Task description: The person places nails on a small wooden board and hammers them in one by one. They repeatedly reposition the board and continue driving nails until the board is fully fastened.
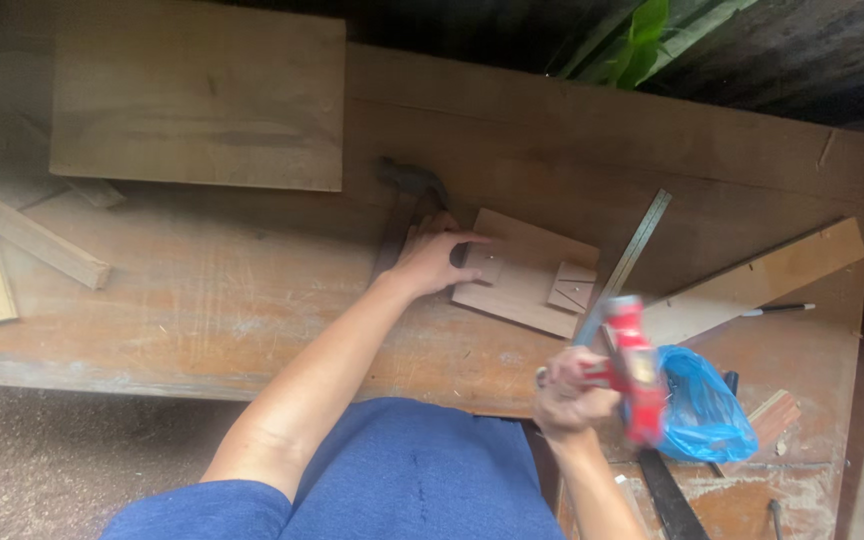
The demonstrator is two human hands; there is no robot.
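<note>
**benchguy:** where are the hands at?

**sawdust_sam:** left hand is stretched forward over the middle of the desk, arm nearly straight, palm down, fingers spread flat with the index pointing right. Right hand sits by the near edge, elbow bent, fist curled tight, a bit motion-blurred.

Soft, even daylight lay over the workbench, with no glare and only faint shadows. The top edge of the frame and the upper right corner were dark. The right hand and the red tool in it, at lower right, were smeared by motion blur. The left edge looked hazy and washed out, and the whole picture was slightly soft.
</note>
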